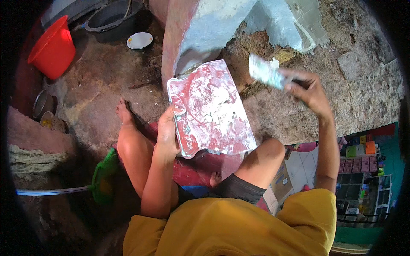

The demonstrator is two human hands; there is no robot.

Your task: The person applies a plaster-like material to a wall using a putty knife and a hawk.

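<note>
My left hand grips the edge of a flat red board, tilted above my knees, with the thumb over its top face. White paste is smeared over much of the board and heaped thickest near its middle. Off to the right, my right hand is closed round a wide, flat scraper, smeared by motion. Its blade is coated with pale paste, and a white lump shows at its upper edge. The scraper is apart from the board, in front of the rough wall surface.
A partly white-coated pillar rises just beyond the board, beside a rough bare ledge. Far left are a red bucket, a black basin and a white plate. A green strainer-like thing lies at left.
</note>
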